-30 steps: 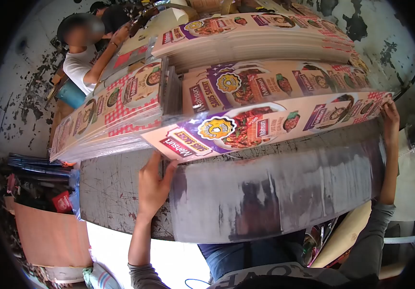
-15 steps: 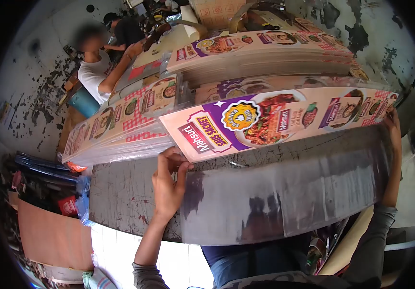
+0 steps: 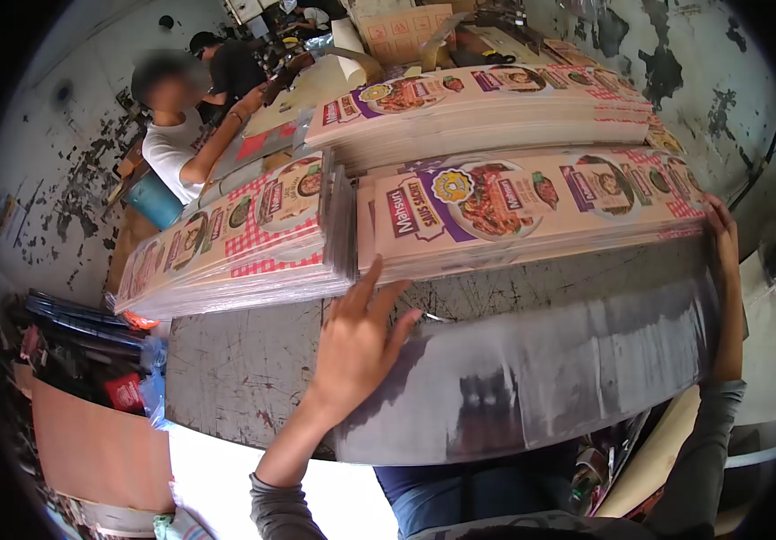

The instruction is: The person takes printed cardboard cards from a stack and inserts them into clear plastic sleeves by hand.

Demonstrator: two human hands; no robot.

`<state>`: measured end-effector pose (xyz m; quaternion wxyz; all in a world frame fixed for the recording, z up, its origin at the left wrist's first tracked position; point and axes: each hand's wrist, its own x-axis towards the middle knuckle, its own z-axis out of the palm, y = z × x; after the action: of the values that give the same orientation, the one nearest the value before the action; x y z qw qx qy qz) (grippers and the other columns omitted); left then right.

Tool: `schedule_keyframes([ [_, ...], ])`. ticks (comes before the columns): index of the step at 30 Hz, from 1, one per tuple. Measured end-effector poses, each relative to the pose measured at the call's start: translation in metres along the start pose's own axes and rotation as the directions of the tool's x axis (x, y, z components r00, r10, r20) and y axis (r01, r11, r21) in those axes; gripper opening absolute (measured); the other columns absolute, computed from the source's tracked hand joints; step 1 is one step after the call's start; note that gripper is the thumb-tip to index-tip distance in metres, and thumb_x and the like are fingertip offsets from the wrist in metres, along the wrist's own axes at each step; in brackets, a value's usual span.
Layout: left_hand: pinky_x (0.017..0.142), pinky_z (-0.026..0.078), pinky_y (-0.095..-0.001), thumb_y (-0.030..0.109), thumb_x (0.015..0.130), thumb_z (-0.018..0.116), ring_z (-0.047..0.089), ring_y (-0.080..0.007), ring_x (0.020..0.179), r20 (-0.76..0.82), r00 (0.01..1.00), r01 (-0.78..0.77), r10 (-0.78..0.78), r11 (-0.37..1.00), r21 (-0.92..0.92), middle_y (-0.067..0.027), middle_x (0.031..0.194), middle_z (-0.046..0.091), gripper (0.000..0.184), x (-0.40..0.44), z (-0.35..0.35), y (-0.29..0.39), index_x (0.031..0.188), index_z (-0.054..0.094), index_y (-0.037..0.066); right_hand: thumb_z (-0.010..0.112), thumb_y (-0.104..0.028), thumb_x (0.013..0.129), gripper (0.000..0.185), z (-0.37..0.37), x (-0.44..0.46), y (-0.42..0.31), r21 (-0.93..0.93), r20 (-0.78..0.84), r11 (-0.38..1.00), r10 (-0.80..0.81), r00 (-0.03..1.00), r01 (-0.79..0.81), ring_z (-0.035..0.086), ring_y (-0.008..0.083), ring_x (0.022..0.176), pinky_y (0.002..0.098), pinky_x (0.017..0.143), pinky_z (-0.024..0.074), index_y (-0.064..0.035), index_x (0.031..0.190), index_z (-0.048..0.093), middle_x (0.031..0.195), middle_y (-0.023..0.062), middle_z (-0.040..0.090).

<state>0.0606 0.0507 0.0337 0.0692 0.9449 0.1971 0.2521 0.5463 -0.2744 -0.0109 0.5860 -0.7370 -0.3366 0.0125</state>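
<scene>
A printed sheet (image 3: 550,193) with food pictures and "Mahsuri" lettering lies flat on top of a stack at the middle of the worktable. My left hand (image 3: 354,351) is open, fingers spread, and its fingertips are at the stack's lower left corner. At the far right end my right hand (image 3: 723,238) lies with its fingers stretched out along the sheet's edge. Between my body and the stack rests a glossy grey sheet (image 3: 532,378), streaked and reflecting, below both hands.
A second printed stack (image 3: 496,117) stands behind, and a plastic-wrapped one (image 3: 235,243) to the left. The scratched tabletop (image 3: 226,369) shows at the left front. A person in a white shirt (image 3: 172,153) is at the table's far left, near a blue bucket (image 3: 154,200).
The printed sheet, held tilted up by both hands before, now lies down on the stack. My left hand has let go, spread its fingers and shifted slightly right.
</scene>
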Motion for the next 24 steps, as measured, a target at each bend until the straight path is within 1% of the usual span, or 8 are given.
schedule_keyframes([
  [1,0.084,0.047,-0.0407,0.016,0.081,0.066,0.057,-0.0354,0.102,0.010,1.000,-0.002,0.002,1.000,0.002,-0.0205,0.120,0.053,0.034,-0.001,0.001,0.000,0.111,0.057,0.005,0.051,-0.030,0.092,0.038,0.005,-0.001,-0.001,0.003,-0.001,1.000,0.010,1.000,-0.010,0.047,0.0132,0.110,0.0266,0.095,0.0330,-0.0050,0.121,0.054,0.118,0.0028,0.054],
  [3,0.088,0.044,-0.0418,0.019,0.080,0.066,0.054,-0.0339,0.108,0.064,0.996,-0.060,0.058,0.998,0.033,-0.0175,0.127,0.049,0.036,0.001,0.004,0.001,0.113,0.057,0.005,0.048,-0.030,0.094,0.038,0.012,0.000,-0.012,-0.203,0.079,0.979,0.015,0.997,0.001,0.044,0.0146,0.115,0.0279,0.099,0.0295,-0.0074,0.124,0.052,0.124,0.0046,0.052],
  [9,0.089,0.041,-0.0409,0.018,0.078,0.067,0.052,-0.0303,0.108,0.022,0.999,-0.037,0.035,0.993,0.116,-0.0149,0.126,0.050,0.041,0.003,0.007,0.005,0.115,0.055,0.005,0.044,-0.029,0.095,0.039,0.021,0.008,0.004,-0.384,0.105,0.907,-0.145,0.984,0.175,0.037,0.0221,0.127,0.0323,0.107,0.0230,-0.0064,0.127,0.050,0.132,0.0109,0.047],
  [13,0.089,0.041,-0.0406,0.019,0.078,0.067,0.053,-0.0303,0.105,0.030,0.997,-0.079,0.076,0.990,0.114,-0.0148,0.123,0.051,0.044,0.004,0.004,0.013,0.117,0.053,0.005,0.044,-0.029,0.095,0.041,0.019,0.004,0.001,-0.464,0.148,0.853,-0.194,0.970,0.241,0.039,0.0233,0.126,0.0325,0.106,0.0231,-0.0070,0.129,0.048,0.132,0.0118,0.047],
  [16,0.088,0.041,-0.0403,0.021,0.078,0.067,0.054,-0.0310,0.104,0.137,0.983,-0.132,0.124,0.990,0.052,-0.0149,0.121,0.053,0.047,-0.002,-0.008,0.024,0.119,0.051,0.006,0.045,-0.028,0.095,0.040,0.020,0.001,0.002,-0.529,0.109,0.826,-0.161,0.981,0.194,0.040,0.0242,0.124,0.0323,0.106,0.0247,-0.0059,0.129,0.049,0.131,0.0130,0.047],
  [19,0.089,0.042,-0.0401,0.024,0.077,0.067,0.055,-0.0308,0.105,0.353,0.907,-0.208,0.230,0.973,-0.099,-0.0153,0.122,0.052,0.052,-0.010,-0.021,0.032,0.123,0.049,0.008,0.044,-0.026,0.095,0.040,0.023,-0.001,0.009,-0.587,0.087,0.788,-0.165,0.982,0.185,0.040,0.0253,0.124,0.0323,0.105,0.0262,-0.0052,0.129,0.047,0.129,0.0146,0.047],
  [21,0.089,0.044,-0.0402,0.029,0.078,0.067,0.054,-0.0292,0.108,0.444,0.848,-0.250,0.290,0.957,-0.148,-0.0153,0.123,0.052,0.057,-0.028,-0.028,0.036,0.127,0.046,0.009,0.043,-0.026,0.096,0.041,0.026,-0.003,0.002,-0.625,0.124,0.734,-0.244,0.962,0.267,0.040,0.0257,0.124,0.0323,0.104,0.0268,-0.0052,0.131,0.045,0.129,0.0152,0.046],
  [24,0.094,0.043,-0.0422,0.041,0.076,0.065,0.049,-0.0311,0.118,0.481,0.850,-0.186,0.214,0.977,-0.104,-0.0173,0.131,0.046,0.061,-0.064,-0.032,0.044,0.127,0.049,0.013,0.042,-0.026,0.096,0.043,0.023,-0.005,0.003,-0.638,0.132,0.727,-0.220,0.967,0.253,0.037,0.0275,0.126,0.0339,0.105,0.0261,-0.0060,0.134,0.042,0.133,0.0155,0.042],
])
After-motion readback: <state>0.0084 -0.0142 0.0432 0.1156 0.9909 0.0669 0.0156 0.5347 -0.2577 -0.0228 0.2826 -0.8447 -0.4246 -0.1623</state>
